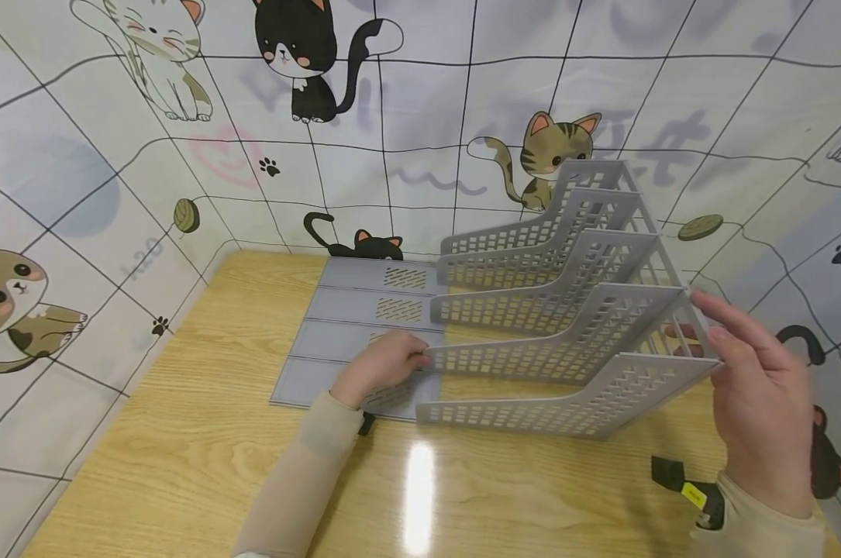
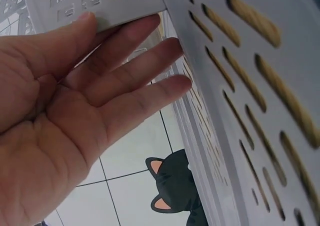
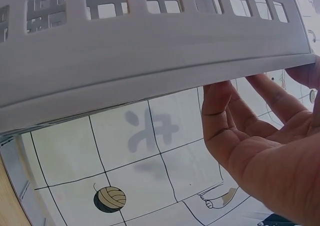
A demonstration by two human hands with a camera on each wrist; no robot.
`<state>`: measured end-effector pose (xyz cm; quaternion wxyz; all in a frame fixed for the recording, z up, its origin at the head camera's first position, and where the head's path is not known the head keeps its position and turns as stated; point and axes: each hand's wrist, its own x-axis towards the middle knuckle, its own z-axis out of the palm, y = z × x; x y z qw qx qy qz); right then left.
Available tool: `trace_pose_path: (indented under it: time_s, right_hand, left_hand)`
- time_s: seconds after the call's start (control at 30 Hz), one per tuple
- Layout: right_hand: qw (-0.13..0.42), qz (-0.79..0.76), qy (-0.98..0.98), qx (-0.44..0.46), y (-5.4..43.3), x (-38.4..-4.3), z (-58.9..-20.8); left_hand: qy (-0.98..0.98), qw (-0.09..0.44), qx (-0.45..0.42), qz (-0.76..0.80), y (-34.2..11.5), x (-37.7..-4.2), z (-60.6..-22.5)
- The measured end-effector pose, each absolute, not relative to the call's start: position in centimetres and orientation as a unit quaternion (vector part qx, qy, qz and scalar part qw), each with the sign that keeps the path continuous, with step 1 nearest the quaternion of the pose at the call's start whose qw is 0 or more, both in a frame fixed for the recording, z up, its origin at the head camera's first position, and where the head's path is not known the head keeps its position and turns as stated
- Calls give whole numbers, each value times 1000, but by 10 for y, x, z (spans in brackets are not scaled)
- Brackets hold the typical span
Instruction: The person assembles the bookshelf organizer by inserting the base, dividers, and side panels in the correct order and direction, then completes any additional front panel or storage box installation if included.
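A grey plastic file rack (image 1: 518, 411) with several perforated upright dividers stands on the right half of the table in the head view. Beside its front ends, a flat grey slotted panel (image 1: 336, 333) lies on the wood, and its slots fill the right of the left wrist view. My left hand (image 1: 387, 358) pinches the front tip of one divider (image 2: 95, 6), thumb on one face and fingers on the other. With my right hand (image 1: 762, 387) I grip the rack's rear frame; in the right wrist view its fingers (image 3: 217, 106) reach under the edge.
The wooden table (image 1: 183, 434) meets a cat-patterned cloth wall (image 1: 420, 101) at the back and sides. Black straps with a yellow tag (image 1: 694, 494) show at my right wrist. The rack's tall rear stands close to the right wall.
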<state>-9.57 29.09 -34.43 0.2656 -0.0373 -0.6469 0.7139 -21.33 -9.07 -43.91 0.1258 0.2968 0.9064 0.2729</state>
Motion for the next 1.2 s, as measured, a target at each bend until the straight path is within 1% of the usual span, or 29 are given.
trace_pose_path:
  time_s: [0.2, 0.3, 0.43, 0.63, 0.7, 0.83, 1.03, 1.1, 1.2]
  right_hand:
    - [260, 702, -662, -49, 290, -95, -345]
    - [254, 710, -656, -41, 291, -95, -345]
    - [239, 725, -645, -28, 293, -94, -345]
    - [240, 723, -648, -17, 296, -95, -345]
    - [239, 722, -649, -14, 296, -95, -345]
    - [236, 722, -651, -5, 296, -95, -347]
    - [233, 726, -648, 4, 296, -95, -347]
    - [232, 728, -645, 3, 296, -95, -346]
    - [232, 726, -648, -4, 298, -95, -345]
  left_hand:
    - [909, 107, 310, 257, -91, -213, -441]
    - [909, 122, 302, 262, -93, -214, -439]
    - [921, 138, 255, 261, -95, -223, -433]
    - [936, 77, 193, 285, -83, -259, -431]
    - [930, 74, 180, 313, -79, -270, -434]
    - [924, 88, 190, 320, -76, -284, -448]
    - [928, 39, 231, 290, -73, -290, -462]
    - [924, 36, 237, 298, -72, -290, -461]
    - [918, 48, 243, 309, -73, -290, -459]
